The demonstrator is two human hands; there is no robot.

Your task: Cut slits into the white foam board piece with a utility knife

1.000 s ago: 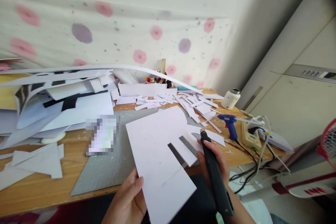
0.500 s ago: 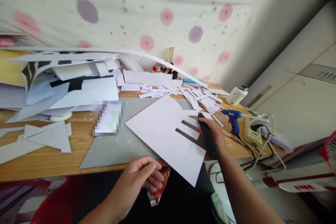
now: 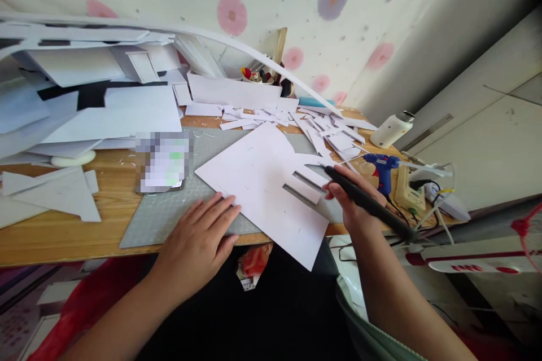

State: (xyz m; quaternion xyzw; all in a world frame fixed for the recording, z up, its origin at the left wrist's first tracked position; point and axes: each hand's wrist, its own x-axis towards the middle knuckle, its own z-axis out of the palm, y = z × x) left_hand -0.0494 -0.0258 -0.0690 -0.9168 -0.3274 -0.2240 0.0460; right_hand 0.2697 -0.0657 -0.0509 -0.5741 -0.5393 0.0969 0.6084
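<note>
A white board (image 3: 258,172) with two long slots and a curved cut-out lies slantwise on the grey cutting mat (image 3: 148,225), one corner jutting past the table's front edge. My left hand (image 3: 197,237) rests flat on the mat with its fingers stretched out, the fingertips at the board's lower left edge. A black utility knife (image 3: 372,200) is gripped in my right hand (image 3: 359,220), over the board's right side. Its thin tip points left, near the curved cut-out by the upper slot. Whether the blade touches the board I cannot tell.
Left of the mat's middle lies a blurred-out phone (image 3: 165,163). White offcuts (image 3: 334,132) are heaped behind the board. At the right are a blue glue gun (image 3: 383,169), a power strip (image 3: 410,189) with cables and a white bottle (image 3: 392,128). Stacked boards (image 3: 135,115) fill the left back.
My left hand has come forward from the table edge and flattened onto the mat beside the board. The knife in my right hand has tipped lower and points more to the left. The view has shifted.
</note>
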